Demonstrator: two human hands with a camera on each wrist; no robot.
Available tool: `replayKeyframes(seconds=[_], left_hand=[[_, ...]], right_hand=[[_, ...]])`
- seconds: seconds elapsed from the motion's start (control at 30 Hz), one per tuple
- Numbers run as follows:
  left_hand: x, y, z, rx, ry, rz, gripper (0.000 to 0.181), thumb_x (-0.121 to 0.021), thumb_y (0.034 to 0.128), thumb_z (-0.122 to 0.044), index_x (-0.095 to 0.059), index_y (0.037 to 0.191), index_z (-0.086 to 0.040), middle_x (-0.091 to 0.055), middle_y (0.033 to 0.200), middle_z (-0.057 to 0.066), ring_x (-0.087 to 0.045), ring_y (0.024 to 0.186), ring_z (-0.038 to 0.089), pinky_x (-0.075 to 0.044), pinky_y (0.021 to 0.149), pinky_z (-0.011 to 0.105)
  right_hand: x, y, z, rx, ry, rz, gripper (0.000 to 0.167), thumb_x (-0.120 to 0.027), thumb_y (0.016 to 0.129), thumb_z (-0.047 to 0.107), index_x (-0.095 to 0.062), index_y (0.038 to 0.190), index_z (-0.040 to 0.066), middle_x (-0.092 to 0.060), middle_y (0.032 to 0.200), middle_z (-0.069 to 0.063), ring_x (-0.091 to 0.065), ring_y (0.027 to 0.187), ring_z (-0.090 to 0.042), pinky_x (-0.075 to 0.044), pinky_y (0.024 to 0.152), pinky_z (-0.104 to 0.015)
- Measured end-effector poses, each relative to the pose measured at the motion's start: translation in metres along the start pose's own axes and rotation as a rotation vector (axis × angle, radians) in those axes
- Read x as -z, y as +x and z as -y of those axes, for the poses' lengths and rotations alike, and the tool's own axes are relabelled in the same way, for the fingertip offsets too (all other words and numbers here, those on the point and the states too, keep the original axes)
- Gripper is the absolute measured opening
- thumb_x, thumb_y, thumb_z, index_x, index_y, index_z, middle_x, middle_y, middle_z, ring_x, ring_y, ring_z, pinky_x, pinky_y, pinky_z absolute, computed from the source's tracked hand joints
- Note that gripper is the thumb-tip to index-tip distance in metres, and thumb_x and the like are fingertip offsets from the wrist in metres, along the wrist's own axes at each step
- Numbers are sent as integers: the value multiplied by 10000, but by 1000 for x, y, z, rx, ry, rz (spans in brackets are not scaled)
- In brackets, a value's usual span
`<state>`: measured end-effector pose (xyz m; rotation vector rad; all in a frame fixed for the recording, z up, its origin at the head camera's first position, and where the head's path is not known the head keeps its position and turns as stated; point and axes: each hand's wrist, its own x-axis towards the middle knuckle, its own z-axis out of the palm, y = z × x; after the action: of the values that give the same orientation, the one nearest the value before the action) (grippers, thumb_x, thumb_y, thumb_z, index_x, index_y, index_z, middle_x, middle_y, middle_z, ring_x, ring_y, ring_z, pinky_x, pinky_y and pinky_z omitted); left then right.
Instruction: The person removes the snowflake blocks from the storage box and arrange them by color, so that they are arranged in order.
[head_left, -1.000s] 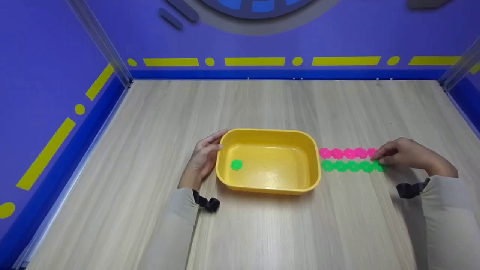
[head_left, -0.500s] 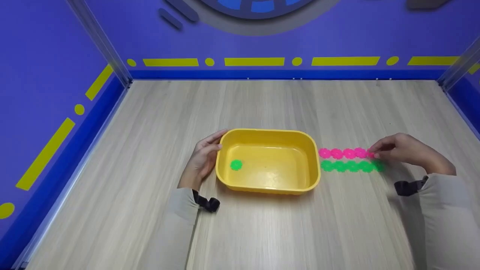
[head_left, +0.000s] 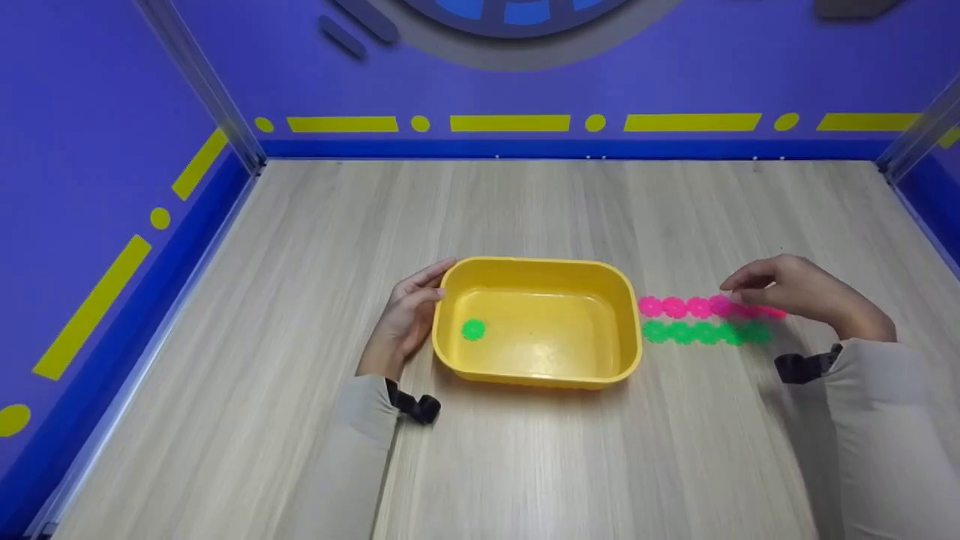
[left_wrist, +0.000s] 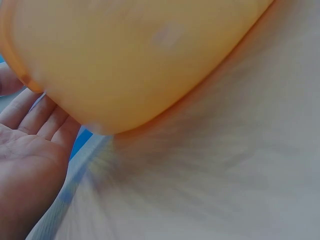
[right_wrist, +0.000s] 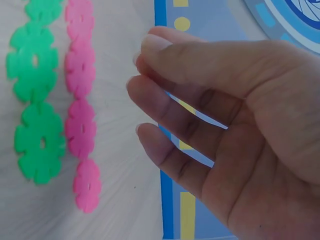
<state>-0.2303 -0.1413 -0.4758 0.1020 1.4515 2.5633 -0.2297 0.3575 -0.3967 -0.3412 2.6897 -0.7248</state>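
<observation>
A yellow plastic tub [head_left: 537, 376] stands mid-table with one green flower-shaped disc [head_left: 472, 329] inside it. My left hand [head_left: 409, 315] rests at the tub's left end, its fairly straight fingers against the outer wall, as the left wrist view also shows. Right of the tub lie two chains of notched flower discs, a pink row [head_left: 675, 307] and a green row [head_left: 679, 332] nearer me. My right hand [head_left: 802, 296] hovers over the pink row's right end, partly covering it. In the right wrist view its fingers are loosely bent, thumb near the index tip, holding nothing visible.
The wood-grain table [head_left: 525, 465] is bounded by a purple-blue back wall [head_left: 525, 90] and side walls. Black straps [head_left: 806, 367] hang from both wrists. The tub's right end almost meets the left ends of both disc rows.
My right hand has moved from the green row's right end to the pink row, then lifted left and away. The pink row's right end now shows beyond my fingers. My left hand stays put.
</observation>
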Motion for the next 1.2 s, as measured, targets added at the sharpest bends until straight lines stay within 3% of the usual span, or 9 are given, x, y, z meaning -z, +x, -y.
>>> replayKeyframes(seconds=[0.27,0.53,0.73,0.87,1.0,1.2], left_hand=[[0,0,0,-8,18,22,563,-475,828,110,-397,1385,134,-579,1303,113,-568,1165,172,-479,975,263],[-1,0,-1,12,6,6,566,-469,822,124,-409,1385,120,-554,1346,129,-543,1202,175,-455,1008,266],[-1,0,-2,28,10,4,562,-468,835,119,-404,1393,111,-507,1398,164,-522,1234,187,-421,1059,296],[-1,0,-2,31,11,-1,559,-469,838,119,-405,1394,107,-492,1415,173,-513,1249,184,-406,1076,305],[0,0,-1,22,20,4,559,-470,838,118,-404,1393,110,-498,1414,164,-523,1236,176,-420,1059,294],[1,-1,0,-6,42,22,551,-488,836,95,-415,1382,121,-569,1339,113,-556,1185,167,-456,1000,263]], right_hand=[[4,1,12,26,15,-22,269,-630,914,174,-692,1150,59,-689,1134,-135,-593,932,-29,-486,743,-146],[4,6,28,43,19,-33,275,-632,921,218,-695,1136,59,-698,1095,-135,-652,939,-212,-508,727,-162],[4,10,41,55,54,-22,297,-628,924,218,-680,1161,48,-689,1114,-148,-645,997,-322,-570,797,-286],[4,14,52,78,66,-14,310,-619,931,249,-674,1175,65,-685,1129,-133,-640,1018,-330,-567,834,-328],[3,16,64,111,65,-33,285,-623,928,270,-687,1154,109,-697,1108,-93,-647,1007,-293,-560,809,-250],[3,22,80,149,85,-23,276,-618,932,237,-681,1166,105,-689,1128,-112,-656,999,-267,-560,821,-249]])
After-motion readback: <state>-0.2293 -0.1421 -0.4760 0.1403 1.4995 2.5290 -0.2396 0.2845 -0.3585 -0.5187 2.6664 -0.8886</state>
